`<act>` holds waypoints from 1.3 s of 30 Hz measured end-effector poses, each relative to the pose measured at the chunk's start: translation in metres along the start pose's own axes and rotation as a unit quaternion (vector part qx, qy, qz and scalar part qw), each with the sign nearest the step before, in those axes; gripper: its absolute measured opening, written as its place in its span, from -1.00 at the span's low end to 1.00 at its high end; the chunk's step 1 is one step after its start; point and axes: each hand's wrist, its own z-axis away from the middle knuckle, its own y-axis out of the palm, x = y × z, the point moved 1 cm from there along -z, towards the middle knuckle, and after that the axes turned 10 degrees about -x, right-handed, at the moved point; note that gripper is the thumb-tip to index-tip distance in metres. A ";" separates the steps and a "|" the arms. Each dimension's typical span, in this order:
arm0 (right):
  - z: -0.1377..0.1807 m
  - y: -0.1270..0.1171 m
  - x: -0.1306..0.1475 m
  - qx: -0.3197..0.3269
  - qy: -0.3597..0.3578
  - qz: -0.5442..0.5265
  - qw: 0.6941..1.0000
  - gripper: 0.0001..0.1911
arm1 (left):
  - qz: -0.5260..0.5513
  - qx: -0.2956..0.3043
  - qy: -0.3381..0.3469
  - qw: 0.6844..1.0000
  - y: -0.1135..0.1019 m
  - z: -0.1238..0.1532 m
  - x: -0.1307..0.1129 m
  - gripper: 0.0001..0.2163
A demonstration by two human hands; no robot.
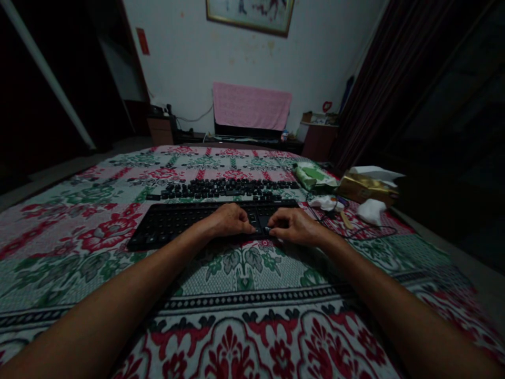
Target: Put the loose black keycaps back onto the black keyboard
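A black keyboard (169,223) lies on the patterned bedspread, with many of its key positions bare. My left hand (232,218) rests over its right half, fingers curled in and thumb tip down at the lower keys. Close by on the right, my right hand (294,225) has thumb and forefinger drawn together at the keyboard's lower edge. Something small and pale shows at those fingertips, too dark to name. Behind the keyboard, loose black keycaps (232,187) lie spread in uneven rows.
On the right lie a green and white packet (313,176), a gold tissue box (366,188), a crumpled white tissue (372,211), and a black cable (371,230). A pink cloth (252,105) covers a screen by the far wall. The bedspread (244,268) drops off at the right.
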 end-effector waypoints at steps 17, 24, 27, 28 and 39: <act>-0.002 0.001 -0.006 0.025 0.045 -0.092 0.994 -0.81 | -0.054 -0.066 0.135 0.987 0.006 0.014 -0.019 -0.73; -0.003 0.000 -0.005 0.039 0.066 -0.111 0.991 -0.78 | -0.103 -0.041 0.206 0.972 0.002 0.015 -0.024 -0.70; -0.004 -0.002 -0.004 0.044 0.072 -0.111 0.990 -0.77 | -0.142 -0.041 0.221 0.964 0.002 0.017 -0.026 -0.70; -0.004 -0.002 -0.003 0.045 0.073 -0.111 0.990 -0.77 | -0.149 -0.043 0.224 0.962 0.002 0.017 -0.026 -0.70; -0.002 -0.003 -0.007 0.052 0.100 -0.163 0.980 -0.76 | -0.130 -0.038 0.207 0.969 0.005 0.014 -0.021 -0.69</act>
